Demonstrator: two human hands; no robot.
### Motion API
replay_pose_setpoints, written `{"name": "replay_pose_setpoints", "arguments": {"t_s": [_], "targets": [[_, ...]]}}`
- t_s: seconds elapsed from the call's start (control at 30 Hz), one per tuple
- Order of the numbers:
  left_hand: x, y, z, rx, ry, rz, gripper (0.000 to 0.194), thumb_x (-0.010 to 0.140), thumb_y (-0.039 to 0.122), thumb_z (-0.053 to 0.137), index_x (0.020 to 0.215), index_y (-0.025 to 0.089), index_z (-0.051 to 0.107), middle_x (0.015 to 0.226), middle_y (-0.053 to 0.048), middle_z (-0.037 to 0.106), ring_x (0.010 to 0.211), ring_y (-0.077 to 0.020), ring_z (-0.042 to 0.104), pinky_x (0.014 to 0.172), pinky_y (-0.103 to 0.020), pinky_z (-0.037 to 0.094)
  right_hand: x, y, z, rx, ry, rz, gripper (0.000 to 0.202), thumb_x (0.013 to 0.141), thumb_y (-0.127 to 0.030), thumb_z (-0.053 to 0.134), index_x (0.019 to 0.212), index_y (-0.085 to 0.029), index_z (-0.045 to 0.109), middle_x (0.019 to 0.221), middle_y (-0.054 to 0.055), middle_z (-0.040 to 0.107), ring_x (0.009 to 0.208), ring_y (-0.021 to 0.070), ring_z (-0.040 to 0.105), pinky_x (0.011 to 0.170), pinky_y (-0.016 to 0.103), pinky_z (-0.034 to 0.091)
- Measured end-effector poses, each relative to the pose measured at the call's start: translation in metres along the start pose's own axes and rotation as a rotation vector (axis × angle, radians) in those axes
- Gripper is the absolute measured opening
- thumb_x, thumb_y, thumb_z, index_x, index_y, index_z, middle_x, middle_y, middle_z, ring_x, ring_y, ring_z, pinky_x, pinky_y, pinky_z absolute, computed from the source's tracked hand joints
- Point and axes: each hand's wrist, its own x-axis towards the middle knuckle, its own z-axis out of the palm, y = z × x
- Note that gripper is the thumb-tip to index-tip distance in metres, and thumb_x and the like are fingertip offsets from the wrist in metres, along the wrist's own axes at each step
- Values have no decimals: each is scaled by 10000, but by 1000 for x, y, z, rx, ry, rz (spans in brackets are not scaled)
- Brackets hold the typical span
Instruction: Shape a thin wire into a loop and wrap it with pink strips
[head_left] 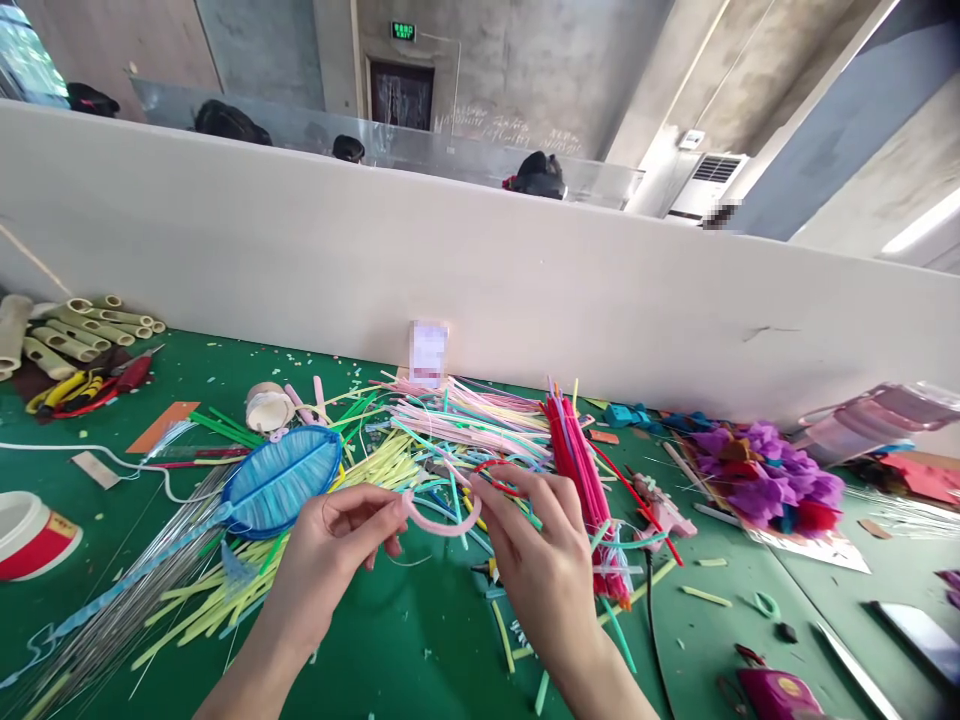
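A pale pink fuzzy stem (442,528) is bent into a curve, its lower part hanging between my two hands. My left hand (352,535) pinches its left end between thumb and fingers. At the other end, my right hand (532,530) holds the stem near thumb and forefinger. Beyond the hands lie pink stems (480,425), and a bundle of red and pink stems (577,450) is just past my right hand. A blue leaf shape (285,480) rests to the left of my left hand, over yellow-green stems (202,595).
Pliers (71,390) and bamboo tubes (82,330) lie at the far left, a white and red tub (34,540) nearer. Purple flowers (772,480), a pink glue gun (660,510) and a phone (919,635) are on the right. A white partition (480,270) stands behind.
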Motion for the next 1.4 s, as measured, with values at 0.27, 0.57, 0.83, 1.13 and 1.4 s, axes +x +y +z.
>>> {"name": "replay_pose_setpoints", "arguments": {"t_s": [0.27, 0.57, 0.83, 1.13, 1.4], "targets": [[8, 0, -13, -198, -34, -63, 300, 709, 449, 816, 709, 158, 742, 555, -16, 623, 518, -100, 508, 455, -175, 365, -22, 25, -16, 451, -277, 485, 561, 938, -299, 600, 1463, -349, 406, 1342, 77, 564, 995, 202, 613, 808, 347, 559], [-2, -3, 6, -317, -260, -164, 229, 738, 392, 812, 728, 172, 746, 616, -7, 635, 492, -87, 549, 462, -176, 412, 8, 40, -19, 805, -581, 373, 211, 964, -340, 576, 1070, -346, 758, 1199, 38, 695, 1126, 225, 603, 995, 406, 438], [-3, -1, 4, -372, -245, -196, 244, 737, 402, 809, 759, 165, 752, 648, -4, 625, 522, -87, 543, 482, -179, 439, 0, 46, -19, 1427, -638, 830, 342, 930, -483, 592, 1098, -227, 743, 984, 75, 682, 795, 138, 561, 693, 250, 442], [-3, -5, 9, -444, -261, -253, 289, 718, 416, 821, 771, 141, 753, 592, 2, 593, 473, -79, 523, 458, -179, 415, 4, 29, -15, 1586, -614, 770, 297, 850, -476, 691, 921, -203, 783, 843, 37, 561, 670, 109, 450, 600, 234, 375], [-4, -8, 10, -455, -283, -287, 253, 727, 385, 824, 789, 152, 750, 628, -9, 629, 495, -87, 546, 485, -187, 430, 7, 37, -10, 1543, -695, 660, 268, 820, -449, 731, 811, -185, 777, 754, 23, 569, 687, 125, 458, 599, 246, 322]]}}
